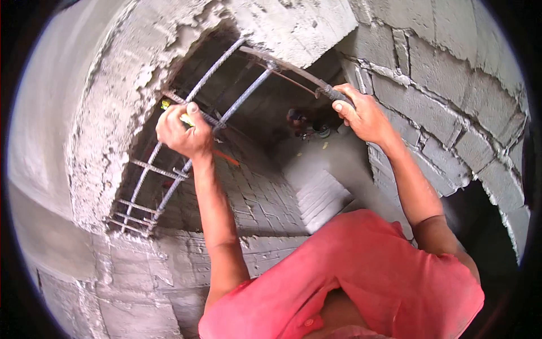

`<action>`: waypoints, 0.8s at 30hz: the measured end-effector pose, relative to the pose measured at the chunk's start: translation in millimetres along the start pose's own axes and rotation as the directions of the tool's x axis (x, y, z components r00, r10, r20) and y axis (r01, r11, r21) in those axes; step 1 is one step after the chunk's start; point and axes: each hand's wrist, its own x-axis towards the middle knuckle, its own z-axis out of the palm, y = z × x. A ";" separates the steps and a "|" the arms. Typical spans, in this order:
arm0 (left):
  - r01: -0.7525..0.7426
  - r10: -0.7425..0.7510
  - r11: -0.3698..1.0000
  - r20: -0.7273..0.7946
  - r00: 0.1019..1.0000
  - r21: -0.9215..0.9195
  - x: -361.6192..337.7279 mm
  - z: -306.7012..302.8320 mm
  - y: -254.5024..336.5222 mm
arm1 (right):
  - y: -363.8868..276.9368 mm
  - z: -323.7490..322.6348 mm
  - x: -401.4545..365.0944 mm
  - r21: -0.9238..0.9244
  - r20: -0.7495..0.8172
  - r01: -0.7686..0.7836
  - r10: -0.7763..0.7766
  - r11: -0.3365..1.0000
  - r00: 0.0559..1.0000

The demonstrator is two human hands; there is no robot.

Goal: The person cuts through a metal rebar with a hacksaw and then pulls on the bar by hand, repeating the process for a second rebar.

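Note:
My left hand (185, 130) is closed around a small yellow tool (187, 119), whose end shows at the concrete edge. It lies against the rebar cage (243, 100), near a cross bar. Over at the upper right, my right hand (361, 113) grips a dark bar (337, 96) that joins a rusty rod (288, 66) running to the upper left. The cage's long ribbed bars and cross ties span an opening in the rough concrete (104, 130). Most of the yellow tool is hidden by my left fingers.
A block wall (440, 85) with mortar joints rises at the right. Another block wall (248, 192) stands below the cage. Far down, a person (297, 120) is beside a bucket (322, 131). An orange strip (227, 157) shows near my left wrist.

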 end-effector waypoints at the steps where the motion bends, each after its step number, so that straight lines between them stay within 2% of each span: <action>1: 0.034 -0.034 0.998 -0.001 0.999 -0.060 -0.3 0.6 -1.7 | 4.8 -0.3 1.8 0.002 0.016 0.009 -0.009 1.000 1.000; 2: 0.074 -0.074 0.991 0.005 0.997 -0.114 -1.1 -0.7 -3.2 | 5.6 0.4 2.3 0.005 0.042 0.016 -0.016 1.000 0.999; 3: 0.085 -0.081 0.996 0.098 0.992 -0.032 1.5 -2.8 -6.8 | 2.0 -1.7 2.0 -0.007 0.047 0.021 -0.021 1.000 0.999; 4: 0.194 -0.206 0.978 0.200 0.958 0.078 2.2 -3.5 -9.0 | 4.9 -1.4 1.9 0.000 0.053 0.022 -0.022 1.000 0.998; 6: 0.169 -0.238 0.947 0.244 0.940 0.272 6.5 1.9 -10.5 | 10.9 0.0 3.8 0.087 0.029 0.087 -0.090 0.992 0.996; 7: 0.228 -0.316 0.927 0.295 0.902 0.296 12.6 3.1 -7.3 | 11.5 -0.2 4.5 0.092 0.037 0.093 -0.096 0.991 0.995; 8: 0.205 -0.365 0.885 0.349 0.863 0.418 18.4 5.3 -8.0 | 12.1 -0.8 4.4 0.118 0.032 0.101 -0.105 0.988 0.994; 9: 0.180 -0.388 0.874 0.427 0.817 0.451 24.7 4.1 -9.9 | 13.0 -0.8 3.2 0.145 0.027 0.106 -0.111 0.984 0.993; 10: 0.152 -0.411 0.865 0.500 0.762 0.479 31.0 2.5 -10.5 | 12.4 -1.7 2.2 0.148 0.037 0.108 -0.114 0.983 0.993; 12: 0.172 -0.438 0.868 0.554 0.708 0.466 39.4 -1.2 -9.9 | 8.3 -3.1 -0.5 0.159 0.071 0.048 -0.060 0.986 0.996; 14: 0.087 -0.427 0.859 0.614 0.663 0.504 46.2 -3.7 -16.6 | 6.2 -2.3 -1.7 0.156 0.086 0.030 -0.044 0.987 0.995; 16: 0.091 -0.429 0.869 0.647 0.630 0.487 47.9 -5.1 -17.9 | 7.2 -2.2 -2.1 0.131 0.129 0.010 -0.027 0.991 0.991; 18: 0.066 -0.442 0.850 0.639 0.630 0.522 42.4 0.1 -21.1 | 10.6 2.4 -3.0 0.146 0.103 -0.020 0.005 0.989 0.995; 20: 0.051 -0.408 0.862 0.631 0.660 0.504 38.7 0.7 -25.5 | 14.4 8.3 -1.8 0.141 0.053 0.011 -0.018 0.990 0.998; 22: -0.066 -0.326 0.838 0.593 0.736 0.542 33.8 2.8 -28.1 | 19.2 8.1 -0.2 0.077 0.059 0.046 -0.051 0.996 0.997; 23: 0.031 -0.406 0.834 0.573 0.712 0.552 37.7 -2.6 -14.9 | 21.9 8.7 0.4 0.085 0.077 0.021 -0.028 0.996 0.997; 24: 0.123 -0.478 0.820 0.550 0.685 0.559 43.9 -4.0 -0.9 | 22.3 11.8 0.9 0.040 0.038 0.071 -0.073 0.997 0.997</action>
